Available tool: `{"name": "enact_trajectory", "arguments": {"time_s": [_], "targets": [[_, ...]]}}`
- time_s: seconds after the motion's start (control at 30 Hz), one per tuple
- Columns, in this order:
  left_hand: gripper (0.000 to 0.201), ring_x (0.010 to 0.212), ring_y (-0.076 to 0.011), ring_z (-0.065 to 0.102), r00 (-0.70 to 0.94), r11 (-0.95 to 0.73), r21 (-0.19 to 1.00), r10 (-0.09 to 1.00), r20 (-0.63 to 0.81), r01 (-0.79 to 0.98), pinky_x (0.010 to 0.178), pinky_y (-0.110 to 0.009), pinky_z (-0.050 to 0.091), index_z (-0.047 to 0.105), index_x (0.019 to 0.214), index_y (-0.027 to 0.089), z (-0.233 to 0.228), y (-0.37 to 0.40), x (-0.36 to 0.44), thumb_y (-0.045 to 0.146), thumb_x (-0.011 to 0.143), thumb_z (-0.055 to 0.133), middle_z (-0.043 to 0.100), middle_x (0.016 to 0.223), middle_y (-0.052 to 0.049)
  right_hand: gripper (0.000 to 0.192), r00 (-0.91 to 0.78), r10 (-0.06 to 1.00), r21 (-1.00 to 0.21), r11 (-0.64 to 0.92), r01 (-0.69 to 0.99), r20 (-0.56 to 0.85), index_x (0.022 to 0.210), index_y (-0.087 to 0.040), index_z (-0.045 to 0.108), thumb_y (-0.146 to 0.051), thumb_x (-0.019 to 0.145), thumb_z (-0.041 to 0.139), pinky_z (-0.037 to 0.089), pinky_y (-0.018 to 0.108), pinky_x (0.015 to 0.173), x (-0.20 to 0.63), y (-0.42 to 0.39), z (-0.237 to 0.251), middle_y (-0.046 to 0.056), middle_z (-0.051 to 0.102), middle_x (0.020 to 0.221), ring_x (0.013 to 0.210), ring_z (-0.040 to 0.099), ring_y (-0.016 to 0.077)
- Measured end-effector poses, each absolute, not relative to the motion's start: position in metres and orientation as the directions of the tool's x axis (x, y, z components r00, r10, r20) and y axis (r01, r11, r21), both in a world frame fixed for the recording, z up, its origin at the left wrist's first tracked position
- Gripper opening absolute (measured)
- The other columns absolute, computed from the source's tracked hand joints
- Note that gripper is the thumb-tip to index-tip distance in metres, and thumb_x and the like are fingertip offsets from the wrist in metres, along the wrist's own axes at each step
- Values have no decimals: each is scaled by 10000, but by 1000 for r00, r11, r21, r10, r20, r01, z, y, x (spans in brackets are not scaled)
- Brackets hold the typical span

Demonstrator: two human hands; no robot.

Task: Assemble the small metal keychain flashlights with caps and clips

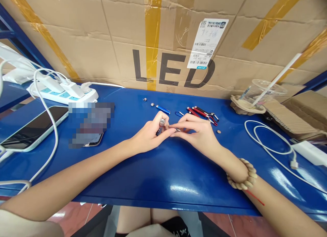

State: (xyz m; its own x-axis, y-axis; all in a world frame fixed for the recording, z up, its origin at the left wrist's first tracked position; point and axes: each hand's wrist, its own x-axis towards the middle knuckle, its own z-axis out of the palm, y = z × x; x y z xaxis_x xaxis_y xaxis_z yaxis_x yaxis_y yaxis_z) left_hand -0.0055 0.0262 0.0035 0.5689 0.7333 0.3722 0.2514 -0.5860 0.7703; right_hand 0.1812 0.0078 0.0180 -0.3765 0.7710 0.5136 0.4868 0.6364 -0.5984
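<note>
My left hand (150,133) is closed around a small tube (162,122) whose round silver end points up; its body is mostly hidden by the fingers. My right hand (198,129) pinches a tiny shiny metal piece (177,130), too small to name, beside the tip of my left thumb. The fingertips of both hands meet. Just beyond lie a blue tube with a silver end (162,109), two small silver parts (152,104) and a blue cord loop (179,113). Several red and black tubes (200,111) lie in a group behind my right hand. A small round part (219,131) rests to its right.
A large cardboard box (122,32) stands along the back of the blue table (143,182). To the left are a white power strip (87,95), a phone (35,128) and cables. A plastic cup (265,90) with a straw and a coiled white cable (270,148) are at right.
</note>
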Motion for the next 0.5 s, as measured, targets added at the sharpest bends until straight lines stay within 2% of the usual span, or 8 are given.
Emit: {"name": "enact_trajectory", "arguments": {"time_s": [0.1, 0.3, 0.5], "targets": [[286, 572, -85, 507, 562, -559, 787, 751, 348, 261, 553, -205, 416, 300, 814, 217, 5, 25, -3, 397, 841, 521, 544, 703, 48, 217, -393, 761, -566, 648, 510, 516, 949, -223, 709, -363, 822, 602, 521, 247, 564, 180, 5, 15, 28, 622, 734, 625, 572, 120], [200, 600, -82, 500, 537, -552, 812, 751, 384, 192, 579, -210, 411, 295, 804, 216, 7, 25, -2, 256, 861, 483, 531, 718, 40, 231, -341, 802, -623, 596, 507, 490, 1002, -230, 683, -315, 790, 647, 560, 253, 612, 179, 5, 15, 18, 667, 788, 662, 613, 125], [155, 592, -76, 469, 521, -463, 886, 763, 383, 26, 552, -215, 397, 291, 825, 216, 4, 27, -4, 268, 915, 407, 508, 766, 22, 235, -337, 817, -627, 576, 525, 468, 1005, -199, 689, -268, 783, 652, 559, 242, 600, 182, 10, 19, 86, 637, 1074, 918, 617, 179]]}}
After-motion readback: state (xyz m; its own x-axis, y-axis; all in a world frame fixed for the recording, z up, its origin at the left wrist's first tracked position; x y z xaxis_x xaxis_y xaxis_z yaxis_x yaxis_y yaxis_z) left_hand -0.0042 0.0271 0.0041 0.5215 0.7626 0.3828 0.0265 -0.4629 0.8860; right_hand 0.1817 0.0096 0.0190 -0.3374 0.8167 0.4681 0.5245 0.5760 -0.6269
